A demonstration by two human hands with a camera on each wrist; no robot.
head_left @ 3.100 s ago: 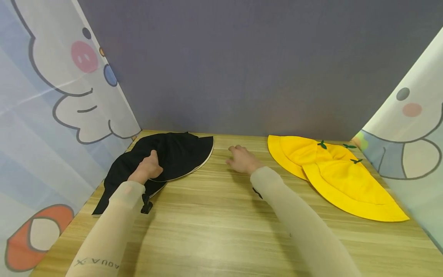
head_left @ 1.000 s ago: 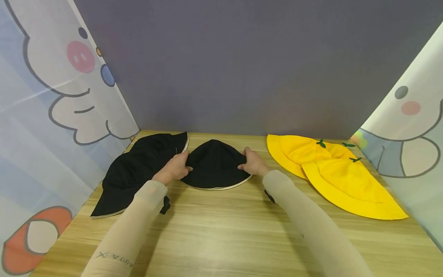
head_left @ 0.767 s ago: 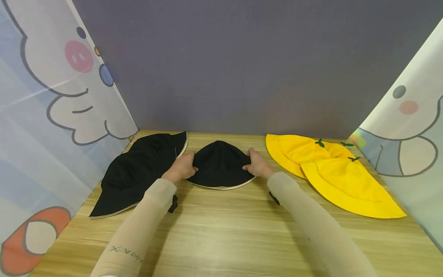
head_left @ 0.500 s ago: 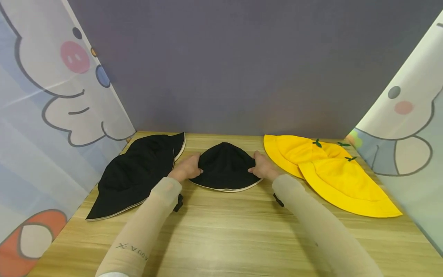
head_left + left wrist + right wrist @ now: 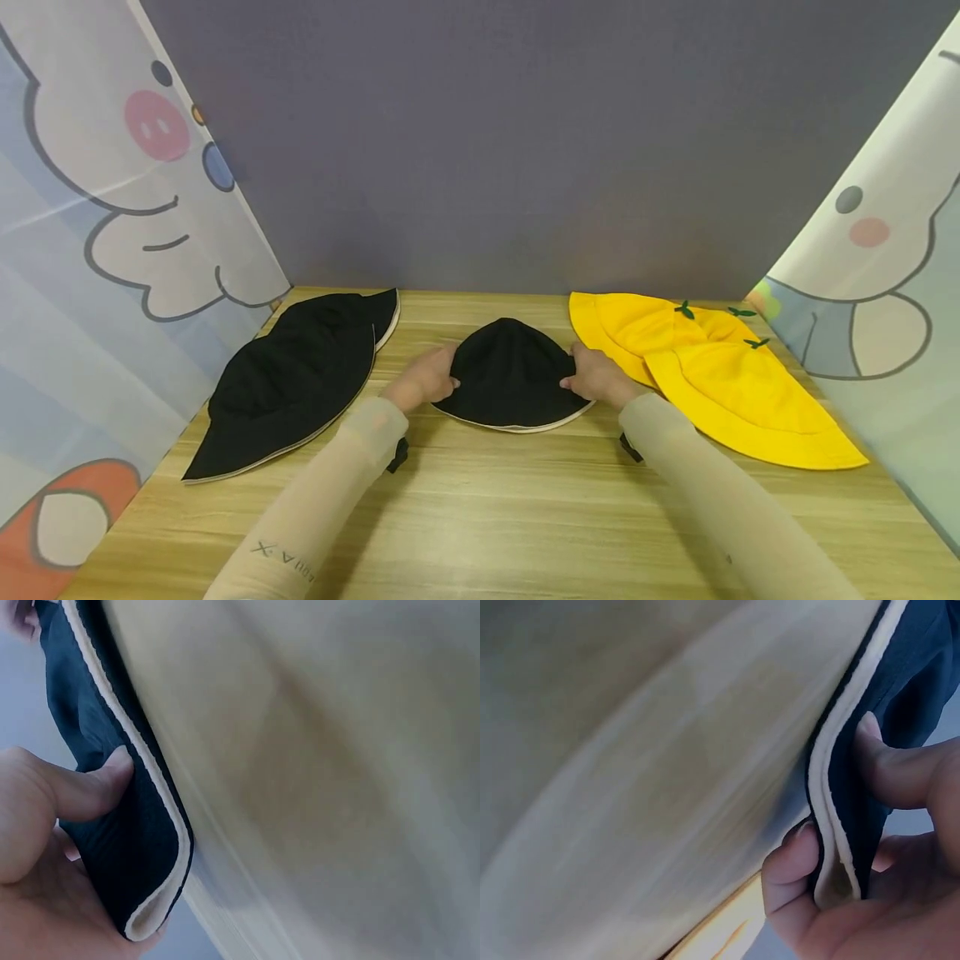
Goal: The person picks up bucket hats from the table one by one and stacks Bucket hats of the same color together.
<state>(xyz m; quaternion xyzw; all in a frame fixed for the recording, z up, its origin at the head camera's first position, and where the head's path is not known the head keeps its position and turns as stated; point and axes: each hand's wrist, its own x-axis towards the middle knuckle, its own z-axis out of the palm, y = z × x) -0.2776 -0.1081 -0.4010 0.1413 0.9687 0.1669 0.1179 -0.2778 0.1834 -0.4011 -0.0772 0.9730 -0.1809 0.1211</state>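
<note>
Between my two hands is a black bucket hat (image 5: 513, 375), folded flat, with a cream edge along its brim. My left hand (image 5: 426, 377) pinches its left end; in the left wrist view the thumb presses on the black cloth (image 5: 142, 847) just inside the cream edging. At the other end my right hand (image 5: 597, 375) grips the brim, thumb on one face and fingers curled round the other, as the right wrist view shows. The crown points toward the back wall. In the right wrist view the cream-edged fold of the hat (image 5: 847, 795) gapes slightly.
More black hats (image 5: 292, 375) lie overlapped at the left of the wooden table (image 5: 480, 517). Yellow hats (image 5: 750, 392) with green sprouts overlap at the right, close to my right forearm. A grey wall (image 5: 480, 150) stands behind, with cartoon-printed sheets on both sides.
Earlier my left hand was at the black pile and my right hand held nothing. One black hat has come off the pile, held in both hands, and has moved right and toward me.
</note>
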